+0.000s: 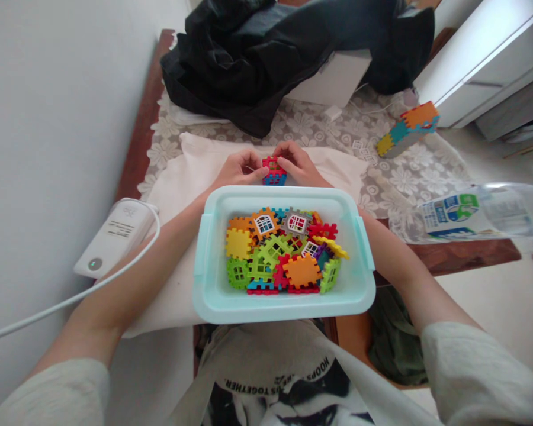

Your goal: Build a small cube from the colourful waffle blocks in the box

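Note:
Beyond the far rim of a light-blue plastic bin, my two hands meet around a small block structure of interlocking plastic tiles, red on top with a blue lower side. My left hand grips its left side with thumb and fingers. On the right side, my right hand holds the same structure, thumb on the red part. Its lower end is hidden behind the bin. Inside the bin lie many notched tiles in several colours, among them an orange tile, a yellow tile and green window tiles.
An assembled tile block stands at the right on the lace tablecloth. A plastic bottle lies at the right edge. To the left is a white power bank with a cable. Black cloth covers the back, near a white box.

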Available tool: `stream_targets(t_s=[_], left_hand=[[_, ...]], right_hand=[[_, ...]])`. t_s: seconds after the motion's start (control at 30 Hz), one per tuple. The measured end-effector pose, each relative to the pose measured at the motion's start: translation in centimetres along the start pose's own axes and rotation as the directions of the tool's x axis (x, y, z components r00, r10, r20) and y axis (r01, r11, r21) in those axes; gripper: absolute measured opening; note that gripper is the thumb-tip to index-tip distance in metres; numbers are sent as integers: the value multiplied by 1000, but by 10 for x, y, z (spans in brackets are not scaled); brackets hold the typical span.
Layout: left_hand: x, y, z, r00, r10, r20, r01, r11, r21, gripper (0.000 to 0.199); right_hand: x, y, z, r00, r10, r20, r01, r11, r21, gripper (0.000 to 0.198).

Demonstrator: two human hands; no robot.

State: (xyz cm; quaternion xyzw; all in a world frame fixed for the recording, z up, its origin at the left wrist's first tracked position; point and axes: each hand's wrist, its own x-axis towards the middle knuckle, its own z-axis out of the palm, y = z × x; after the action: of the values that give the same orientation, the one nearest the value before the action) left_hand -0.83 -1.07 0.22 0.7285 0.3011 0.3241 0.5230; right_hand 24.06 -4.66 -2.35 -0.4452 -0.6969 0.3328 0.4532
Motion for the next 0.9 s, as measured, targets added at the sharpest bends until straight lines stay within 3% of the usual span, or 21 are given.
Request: stream_targets(t_s=[0.17,0.4,0.73,0.9], left_hand=[[1,-6,2,997,9,-75,-4,997,71,68],[0,-6,4,1000,18,1,-18,994,107,61],[-3,-6,3,999,42,-23,-39,994,105,78],[-4,0,3,999,36,-38,-32,994,103,74]], right_hand=[[0,-2,-2,1000,-2,23,2,1000,15,54],[1,2,0,999,-35,21,34,999,42,63],[-10,-17,-3,999,46,14,-46,999,18,64],[-22,-28,-11,996,61,60,-61,998,10,65]])
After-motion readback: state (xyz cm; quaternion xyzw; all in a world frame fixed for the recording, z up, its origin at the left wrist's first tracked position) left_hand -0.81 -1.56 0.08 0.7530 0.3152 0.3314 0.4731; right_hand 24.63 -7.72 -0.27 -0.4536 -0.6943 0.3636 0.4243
